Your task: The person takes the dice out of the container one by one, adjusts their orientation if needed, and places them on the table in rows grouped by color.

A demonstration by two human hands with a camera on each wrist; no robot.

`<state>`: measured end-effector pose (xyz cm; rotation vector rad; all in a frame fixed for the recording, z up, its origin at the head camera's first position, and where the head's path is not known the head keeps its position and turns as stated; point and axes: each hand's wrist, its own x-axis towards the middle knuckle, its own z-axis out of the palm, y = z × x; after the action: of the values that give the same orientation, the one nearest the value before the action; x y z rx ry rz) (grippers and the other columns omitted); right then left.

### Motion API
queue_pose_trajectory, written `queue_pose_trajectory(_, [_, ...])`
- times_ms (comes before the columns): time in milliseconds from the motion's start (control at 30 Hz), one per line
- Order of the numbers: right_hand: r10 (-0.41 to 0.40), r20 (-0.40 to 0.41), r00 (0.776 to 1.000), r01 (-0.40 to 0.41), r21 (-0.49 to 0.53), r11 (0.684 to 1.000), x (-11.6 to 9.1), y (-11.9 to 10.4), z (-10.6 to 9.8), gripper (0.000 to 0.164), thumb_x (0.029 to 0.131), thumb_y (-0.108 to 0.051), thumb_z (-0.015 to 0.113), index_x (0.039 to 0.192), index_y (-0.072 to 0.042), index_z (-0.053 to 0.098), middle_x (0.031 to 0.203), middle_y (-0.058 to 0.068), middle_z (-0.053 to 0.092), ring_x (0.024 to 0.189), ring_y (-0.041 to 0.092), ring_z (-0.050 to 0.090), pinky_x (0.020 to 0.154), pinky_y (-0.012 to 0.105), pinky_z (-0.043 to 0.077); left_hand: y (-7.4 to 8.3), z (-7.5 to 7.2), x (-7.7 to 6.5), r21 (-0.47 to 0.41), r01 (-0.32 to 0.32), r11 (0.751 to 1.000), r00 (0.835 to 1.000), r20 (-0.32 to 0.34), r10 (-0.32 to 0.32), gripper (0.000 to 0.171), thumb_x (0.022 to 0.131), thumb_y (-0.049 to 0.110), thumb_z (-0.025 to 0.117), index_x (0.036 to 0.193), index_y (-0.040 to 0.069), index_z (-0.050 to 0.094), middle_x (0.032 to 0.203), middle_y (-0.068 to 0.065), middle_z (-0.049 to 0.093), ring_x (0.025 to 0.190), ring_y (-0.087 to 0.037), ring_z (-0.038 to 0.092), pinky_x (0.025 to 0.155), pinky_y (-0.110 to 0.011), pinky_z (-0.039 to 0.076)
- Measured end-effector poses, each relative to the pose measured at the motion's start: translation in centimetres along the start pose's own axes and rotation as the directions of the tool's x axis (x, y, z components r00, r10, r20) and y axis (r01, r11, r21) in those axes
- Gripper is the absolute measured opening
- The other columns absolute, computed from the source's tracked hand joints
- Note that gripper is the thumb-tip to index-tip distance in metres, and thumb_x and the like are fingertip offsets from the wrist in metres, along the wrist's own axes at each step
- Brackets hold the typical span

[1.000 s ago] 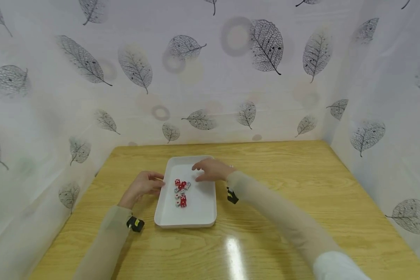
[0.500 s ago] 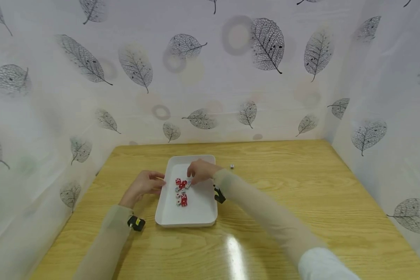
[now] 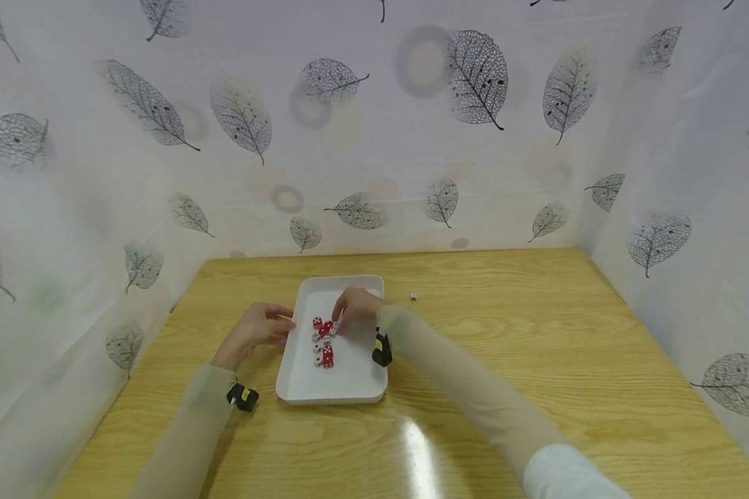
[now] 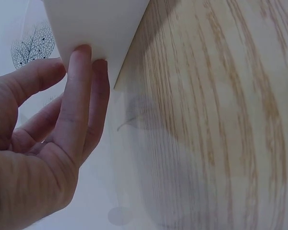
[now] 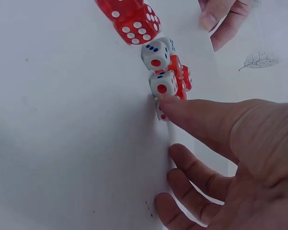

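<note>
A white tray [image 3: 357, 378] holds a cluster of red dice [image 3: 327, 357] and white dice [image 3: 317, 348]. My right hand [image 3: 358, 305] reaches over the tray's right side to the cluster's upper right edge. In the right wrist view its thumb is against a white die [image 5: 162, 114], partly covered, beside another white die; the index finger is mostly hidden behind the thumb, and the other fingers are bent. My left hand [image 3: 262, 326] is at the tray's left side. Its extended fingers [image 4: 77, 96] touch the outer wall in the left wrist view.
A lone white die [image 3: 414, 296] lies on the wooden table [image 3: 505, 333], right of the tray. Behind and at both sides hangs a leaf-patterned sheet [image 3: 374, 138]. A black wrist camera [image 3: 382, 348] hangs by the tray's right rim.
My right hand has moved left and down to the dice, and its thumb and finger have closed in on a white one. The loose die outside the tray has come into clear view. My left hand stays put.
</note>
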<state>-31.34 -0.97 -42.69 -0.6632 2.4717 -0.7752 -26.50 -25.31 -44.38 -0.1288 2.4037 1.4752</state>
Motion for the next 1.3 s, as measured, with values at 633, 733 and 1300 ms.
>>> queue_pose_trajectory(633, [0.044,-0.072,0.996,-0.039,0.063,0.997,0.2,0.8,0.2,0.012,0.080,-0.026,0.080,0.087,-0.018,0.073,0.086,-0.005,0.069,0.083,0.012,0.061,0.082,0.029,0.051,0.1,0.1,-0.3,0.014,0.011,1.000,1.000,-0.014,-0.011,0.045,0.092,0.009,0.066,0.132,-0.006,0.053,0.122,-0.026,0.061,0.092,-0.023,0.070,0.079,-0.035,0.061])
queue_pose_trajectory(733, [0.034,-0.118,0.992,-0.022,0.098,0.995,0.0,1.2,0.2,0.011,0.081,-0.023,0.080,0.086,-0.017,0.073,0.083,-0.004,0.069,0.079,0.013,0.063,0.074,0.026,0.053,0.1,0.2,-0.5,0.000,0.003,1.000,1.000,-0.010,-0.003,0.044,0.092,0.009,0.066,0.131,-0.007,0.054,0.122,-0.026,0.061,0.092,-0.023,0.070,0.079,-0.035,0.061])
queue_pose_trajectory(1300, [-0.082,-0.283,0.956,0.177,0.330,0.927,-2.2,2.8,-0.9,0.023,0.085,-0.015,0.075,0.104,-0.005,0.069,0.094,0.007,0.070,0.086,0.030,0.069,0.077,0.037,0.060,0.1,0.4,-0.7,0.014,0.010,1.000,1.000,-0.021,-0.010,0.043,0.094,0.011,0.065,0.131,-0.006,0.054,0.121,-0.026,0.063,0.092,-0.024,0.070,0.078,-0.036,0.061])
